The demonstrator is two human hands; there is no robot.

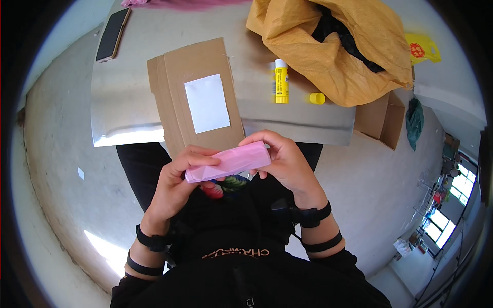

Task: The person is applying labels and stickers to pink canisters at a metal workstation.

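Note:
Above my lap, just off the near edge of the table, I hold an oblong pink bundle [231,161] of thin, creased, folded material. My left hand [177,179] grips its left end, fingers on top. Around the right end closes my right hand [290,161], with its thumb hidden in part. Right beyond my hands lies a flat piece of brown cardboard [169,92], its near end jutting over the table edge. On the cardboard rests a white sheet of paper [208,105]. An uncapped yellow glue stick [281,84] and its yellow cap [317,98] are farther right.
The metal-topped table [123,97] carries a phone [113,35] at the far left and pink material [179,4] at the far edge. A large orange-yellow sack [308,56] with a black lining fills the far right. Beside the table stands an open cardboard box [382,120].

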